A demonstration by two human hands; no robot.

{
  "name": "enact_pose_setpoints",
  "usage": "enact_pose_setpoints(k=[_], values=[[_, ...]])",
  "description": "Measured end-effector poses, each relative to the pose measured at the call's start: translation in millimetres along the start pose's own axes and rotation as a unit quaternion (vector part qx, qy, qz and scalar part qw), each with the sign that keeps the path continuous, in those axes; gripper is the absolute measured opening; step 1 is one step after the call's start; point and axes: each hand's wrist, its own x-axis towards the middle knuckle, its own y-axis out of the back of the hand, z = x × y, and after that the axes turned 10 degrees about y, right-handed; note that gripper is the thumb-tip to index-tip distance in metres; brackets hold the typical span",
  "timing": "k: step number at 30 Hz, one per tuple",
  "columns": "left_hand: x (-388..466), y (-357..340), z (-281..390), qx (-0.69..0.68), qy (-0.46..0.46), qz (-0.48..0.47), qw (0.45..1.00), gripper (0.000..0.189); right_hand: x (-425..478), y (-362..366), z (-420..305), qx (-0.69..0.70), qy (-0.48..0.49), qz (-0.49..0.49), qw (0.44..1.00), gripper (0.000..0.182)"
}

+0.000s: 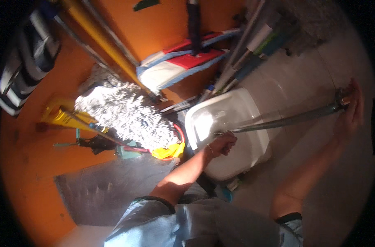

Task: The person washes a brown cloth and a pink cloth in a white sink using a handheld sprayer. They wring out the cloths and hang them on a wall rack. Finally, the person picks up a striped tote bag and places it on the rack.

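Note:
My left hand point(223, 144) is over a white sink basin point(249, 151), its fingers curled. It is close to the near end of a long metal pipe point(286, 120) that looks like a faucet spout. Whether anything is inside the curled fingers cannot be seen. My right hand point(355, 106) is at the pipe's far end, by a fitting point(343, 98) near the grey wall. Its fingers look extended alongside the fitting, and blur hides whether they grip it. Bright light falls on the basin's left part.
Left of the basin are a fluffy whitish mop head point(122, 111) and a yellow cloth point(169, 151) on a red-rimmed container point(183, 136). A flat red-and-white mop point(187, 61), a yellow pole point(104, 40) and several other handles rise by the orange wall point(162, 18). A dark mat point(113, 191) lies below.

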Motion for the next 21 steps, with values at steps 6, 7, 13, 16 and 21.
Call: enact_pose_setpoints(k=[6, 7, 13, 16, 21], values=[[-5, -24, -7, 0.010, -0.040, -0.006, 0.999, 0.019, 6, -20, -14, -0.093, -0.059, 0.062, 0.992, 0.036], [-5, -27, -9, -0.001, -0.042, -0.026, 0.999, 0.017, 4, -16, -24, -0.074, -0.069, 0.063, 0.993, 0.038], [-26, -50, 0, -0.095, -0.043, -0.182, 0.978, 0.018, -158, -64, -65, 0.146, -0.308, 0.278, 0.898, 0.049], [-39, -76, -5, -0.150, -0.025, -0.259, 0.954, 0.026, -321, -126, -65, 0.513, -0.464, 0.073, 0.718, 0.046], [-40, -86, -21, -0.156, 0.014, -0.201, 0.967, 0.031, -282, -153, -117, 0.859, -0.384, 0.094, 0.326, 0.061]])
